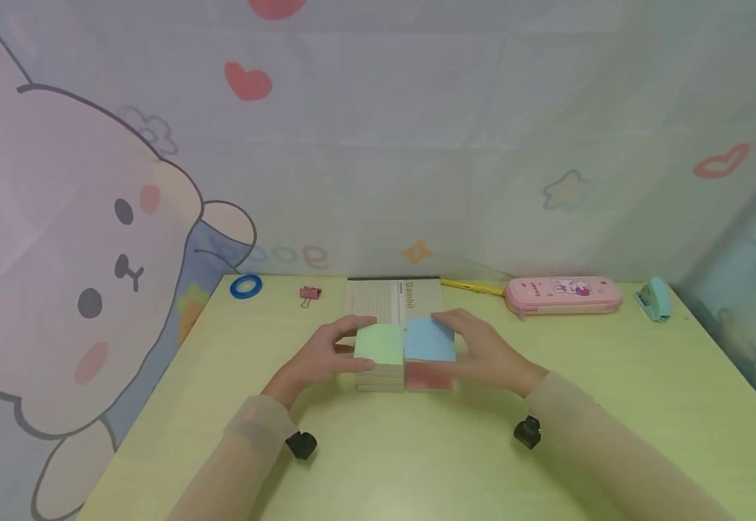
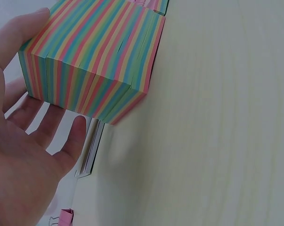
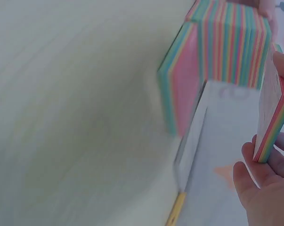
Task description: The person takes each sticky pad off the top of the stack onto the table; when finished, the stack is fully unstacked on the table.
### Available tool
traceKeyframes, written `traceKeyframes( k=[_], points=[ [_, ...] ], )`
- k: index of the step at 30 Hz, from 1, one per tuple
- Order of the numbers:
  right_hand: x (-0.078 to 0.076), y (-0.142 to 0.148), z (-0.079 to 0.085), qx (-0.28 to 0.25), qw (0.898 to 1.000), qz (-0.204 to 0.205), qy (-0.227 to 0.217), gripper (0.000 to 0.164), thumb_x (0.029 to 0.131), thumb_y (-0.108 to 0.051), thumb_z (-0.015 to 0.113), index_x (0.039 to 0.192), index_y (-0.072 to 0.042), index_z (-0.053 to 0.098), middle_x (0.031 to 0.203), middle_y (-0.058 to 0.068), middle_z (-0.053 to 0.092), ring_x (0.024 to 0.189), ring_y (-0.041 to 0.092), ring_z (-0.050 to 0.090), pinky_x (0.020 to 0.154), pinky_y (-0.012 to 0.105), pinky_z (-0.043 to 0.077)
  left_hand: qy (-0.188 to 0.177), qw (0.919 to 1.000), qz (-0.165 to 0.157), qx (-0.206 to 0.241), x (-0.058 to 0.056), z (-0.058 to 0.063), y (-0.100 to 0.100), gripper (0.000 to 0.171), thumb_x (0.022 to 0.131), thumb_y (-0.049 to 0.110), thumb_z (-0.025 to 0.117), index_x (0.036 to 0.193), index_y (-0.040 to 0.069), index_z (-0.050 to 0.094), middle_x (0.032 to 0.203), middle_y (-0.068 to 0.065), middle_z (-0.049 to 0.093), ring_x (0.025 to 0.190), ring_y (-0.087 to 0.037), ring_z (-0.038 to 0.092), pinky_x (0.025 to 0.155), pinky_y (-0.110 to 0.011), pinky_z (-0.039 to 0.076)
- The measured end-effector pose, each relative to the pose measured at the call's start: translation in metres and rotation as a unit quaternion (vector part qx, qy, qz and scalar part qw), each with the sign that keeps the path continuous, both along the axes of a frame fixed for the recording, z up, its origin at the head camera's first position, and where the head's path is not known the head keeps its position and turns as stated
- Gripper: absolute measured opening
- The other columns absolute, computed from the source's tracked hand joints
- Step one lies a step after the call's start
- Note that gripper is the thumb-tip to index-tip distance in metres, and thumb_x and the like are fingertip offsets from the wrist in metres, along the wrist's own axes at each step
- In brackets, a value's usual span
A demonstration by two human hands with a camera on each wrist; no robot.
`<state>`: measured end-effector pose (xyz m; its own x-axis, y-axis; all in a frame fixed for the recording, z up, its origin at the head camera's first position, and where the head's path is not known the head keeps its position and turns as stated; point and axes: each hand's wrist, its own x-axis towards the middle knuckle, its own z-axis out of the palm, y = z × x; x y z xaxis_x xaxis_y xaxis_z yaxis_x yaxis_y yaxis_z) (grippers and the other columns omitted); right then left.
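My left hand (image 1: 322,354) grips a thick block of sticky notes (image 1: 380,344), thumb on the near side and fingers behind. Its top is light green, and the left wrist view shows rainbow-striped sides (image 2: 94,52). Beside it, my right hand (image 1: 485,351) pinches a thin blue-topped pad of sticky notes (image 1: 430,339) between thumb and fingers. In the right wrist view this thin pad (image 3: 272,120) is apart from a low pink-topped pad (image 3: 185,80), which lies on the table against the striped block. The pink pad (image 1: 428,376) shows below the blue one in the head view.
Behind the notes lies a notebook (image 1: 378,300) at the table's back edge. A yellow pencil-like stick (image 1: 472,286), a pink pencil case (image 1: 563,297) and a mint stapler (image 1: 656,299) stand right of it. To its left are a pink binder clip (image 1: 309,294) and blue tape roll (image 1: 246,277).
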<state>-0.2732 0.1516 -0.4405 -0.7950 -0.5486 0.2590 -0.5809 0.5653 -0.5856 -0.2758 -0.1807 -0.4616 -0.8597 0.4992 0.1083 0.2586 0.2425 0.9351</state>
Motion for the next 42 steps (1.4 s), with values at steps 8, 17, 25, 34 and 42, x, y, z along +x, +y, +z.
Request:
traceKeyframes(
  k=[8,17,25,34,42],
  points=[
    [0.001,0.058,-0.023,0.06,0.998,-0.022,-0.007,0.078,0.086,-0.042,0.088,0.146,-0.003,0.057,0.142,0.012,0.062,0.127,0.031,0.06,0.104,0.052,0.053,-0.014,0.9998,0.014,-0.006,0.001,0.002,-0.001,0.072,0.089,0.009,0.085,0.153,0.014,0.054,0.152,-0.006,0.053,0.135,-0.033,0.053,0.106,-0.046,0.054],
    [0.003,0.075,-0.039,0.1,0.995,0.007,-0.012,0.076,0.082,-0.034,0.09,0.142,0.002,0.059,0.136,0.013,0.063,0.118,0.027,0.06,0.101,0.05,0.054,-0.016,0.9998,0.008,0.001,0.003,0.002,0.0,0.072,0.089,0.008,0.084,0.155,0.011,0.052,0.155,-0.01,0.051,0.136,-0.037,0.052,0.102,-0.042,0.057],
    [0.003,0.07,-0.039,0.121,0.992,0.017,-0.004,0.073,0.083,-0.034,0.089,0.14,0.001,0.061,0.136,0.012,0.063,0.124,0.03,0.059,0.105,0.053,0.052,-0.018,0.9998,0.006,0.003,0.002,0.001,0.001,0.071,0.09,0.008,0.084,0.154,0.014,0.054,0.153,-0.006,0.052,0.137,-0.033,0.052,0.105,-0.044,0.055],
    [0.003,0.07,-0.041,0.127,0.992,0.014,-0.018,0.073,0.084,-0.034,0.088,0.142,-0.002,0.06,0.14,0.013,0.061,0.126,0.031,0.057,0.106,0.054,0.051,-0.019,0.9998,0.007,0.001,0.003,0.001,0.001,0.072,0.089,0.007,0.084,0.154,0.014,0.054,0.153,-0.006,0.052,0.138,-0.032,0.051,0.107,-0.044,0.054],
    [0.004,0.069,-0.039,0.129,0.991,0.014,-0.016,0.074,0.084,-0.036,0.088,0.143,-0.001,0.06,0.142,0.014,0.06,0.128,0.033,0.056,0.107,0.055,0.049,-0.019,0.9998,0.008,0.006,0.003,0.002,0.001,0.072,0.089,0.008,0.084,0.154,0.013,0.053,0.153,-0.007,0.052,0.137,-0.033,0.052,0.104,-0.042,0.056]
  ],
)
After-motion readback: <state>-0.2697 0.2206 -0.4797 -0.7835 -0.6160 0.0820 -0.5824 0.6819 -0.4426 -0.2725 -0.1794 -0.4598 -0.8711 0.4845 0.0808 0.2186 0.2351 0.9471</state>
